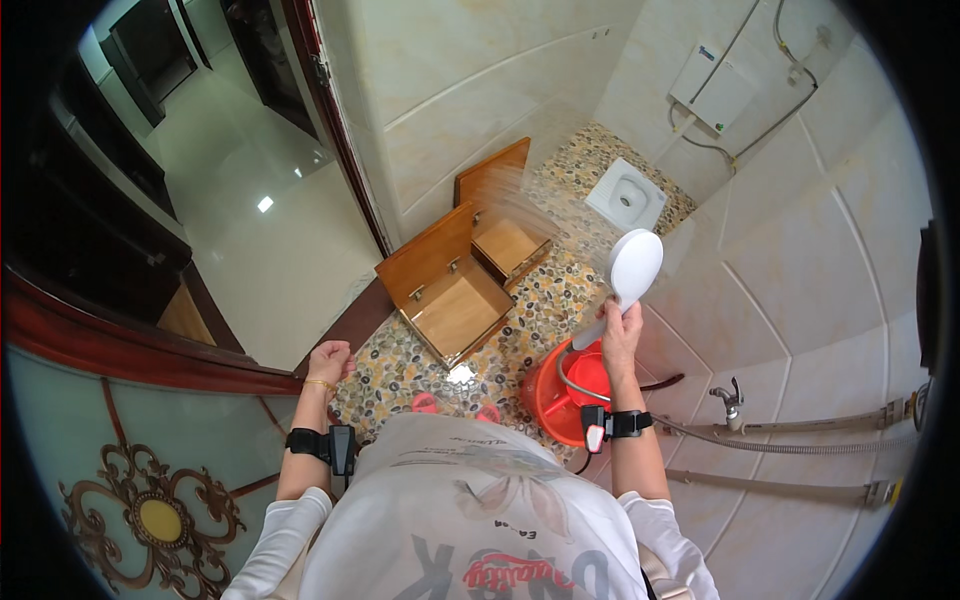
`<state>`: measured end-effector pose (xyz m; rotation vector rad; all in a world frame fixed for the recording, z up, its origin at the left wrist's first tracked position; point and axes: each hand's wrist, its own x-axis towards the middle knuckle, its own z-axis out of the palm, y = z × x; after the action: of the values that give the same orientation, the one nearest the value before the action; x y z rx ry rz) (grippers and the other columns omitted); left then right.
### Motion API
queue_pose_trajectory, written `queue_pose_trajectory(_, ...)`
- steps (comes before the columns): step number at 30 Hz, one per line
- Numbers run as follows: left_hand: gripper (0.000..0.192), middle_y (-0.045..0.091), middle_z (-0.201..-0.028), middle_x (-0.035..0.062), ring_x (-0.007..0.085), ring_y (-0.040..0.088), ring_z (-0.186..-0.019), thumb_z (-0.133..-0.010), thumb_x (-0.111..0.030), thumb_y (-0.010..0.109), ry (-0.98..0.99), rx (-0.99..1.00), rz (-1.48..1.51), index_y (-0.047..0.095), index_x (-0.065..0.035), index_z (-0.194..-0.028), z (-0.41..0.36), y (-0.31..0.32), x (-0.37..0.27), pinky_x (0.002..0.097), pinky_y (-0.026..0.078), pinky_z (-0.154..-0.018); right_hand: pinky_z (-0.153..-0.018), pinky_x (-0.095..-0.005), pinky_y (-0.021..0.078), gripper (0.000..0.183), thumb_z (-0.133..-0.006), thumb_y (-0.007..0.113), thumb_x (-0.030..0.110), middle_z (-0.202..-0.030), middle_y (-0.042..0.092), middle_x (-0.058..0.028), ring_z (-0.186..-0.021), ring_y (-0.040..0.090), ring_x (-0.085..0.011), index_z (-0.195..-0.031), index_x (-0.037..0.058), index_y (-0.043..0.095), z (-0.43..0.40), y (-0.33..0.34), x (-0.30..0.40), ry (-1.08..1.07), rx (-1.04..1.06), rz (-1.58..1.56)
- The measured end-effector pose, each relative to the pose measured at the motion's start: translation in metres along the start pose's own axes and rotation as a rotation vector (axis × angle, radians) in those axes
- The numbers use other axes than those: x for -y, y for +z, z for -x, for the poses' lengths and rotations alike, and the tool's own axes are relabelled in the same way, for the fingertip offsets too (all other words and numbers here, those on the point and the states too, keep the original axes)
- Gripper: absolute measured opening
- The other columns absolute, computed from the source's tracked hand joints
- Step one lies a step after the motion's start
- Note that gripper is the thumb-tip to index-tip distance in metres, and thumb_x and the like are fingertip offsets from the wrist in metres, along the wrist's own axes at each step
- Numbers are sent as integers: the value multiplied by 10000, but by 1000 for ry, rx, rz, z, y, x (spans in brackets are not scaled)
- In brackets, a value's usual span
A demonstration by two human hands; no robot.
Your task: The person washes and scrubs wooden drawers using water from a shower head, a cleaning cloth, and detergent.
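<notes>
My right hand [622,330] grips the handle of a white handheld shower head [636,261]. Water sprays from it towards the two wooden cabinets on the floor. The nearer cabinet [459,306] lies with its hinged door [431,251] raised and its inside facing up. Behind it, the second cabinet [514,241] also has its door [491,172] up. A flexible metal hose [750,447] runs from the shower handle to the right wall. My left hand [328,363], loosely curled with nothing seen in it, hangs near the door threshold.
Below my right hand stands a red bucket [541,405] with a red dipper [581,384] in it. A squat toilet [626,195] is set in the pebble-patterned floor [390,364]. Tap [729,401] and pipes jut from the right wall. A glass-panelled door [247,435] stands at left.
</notes>
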<state>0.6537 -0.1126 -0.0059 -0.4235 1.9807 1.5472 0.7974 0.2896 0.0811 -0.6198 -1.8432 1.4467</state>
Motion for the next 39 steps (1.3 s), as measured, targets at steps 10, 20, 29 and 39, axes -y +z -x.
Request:
queue_pose_trajectory(10, 164, 562, -735, 24, 100, 552, -585, -816, -176, 493, -2, 13, -6, 511, -76, -945, -5, 1, 4, 227, 467, -535, -573, -233, 369, 99, -802, 444, 111, -699, 468, -36, -620, 450, -100, -839, 20, 433, -5, -4, 16, -39, -112, 14)
queue_pose_trajectory(20, 155, 566, -733, 27, 110, 563, -600, -813, -147, 488, -14, 14, -15, 515, -79, -950, -3, -1, 4, 232, 469, -545, -553, -251, 400, 136, -781, 471, 108, -684, 505, -54, -594, 479, -114, -838, -14, 450, 7, -5, -2, 13, -68, 72)
queue_pose_trajectory(29, 137, 570, -733, 22, 103, 558, -598, -822, -150, 484, -25, 32, -29, 518, -90, -940, -10, -4, 8, 228, 462, -528, -527, -274, 399, 139, -757, 476, 80, -700, 516, -75, -612, 503, -132, -849, -22, 458, 34, 0, -28, 59, 43, 180)
queue_pose_trajectory(39, 117, 550, -683, 11, 77, 535, -520, -797, -117, 492, -14, 22, 46, 525, -64, -897, -16, -4, 12, 182, 398, -421, -616, -355, 418, 241, -737, 496, 113, -751, 542, -221, -693, 547, -323, -916, -42, 450, 63, 2, -38, 138, 204, 457)
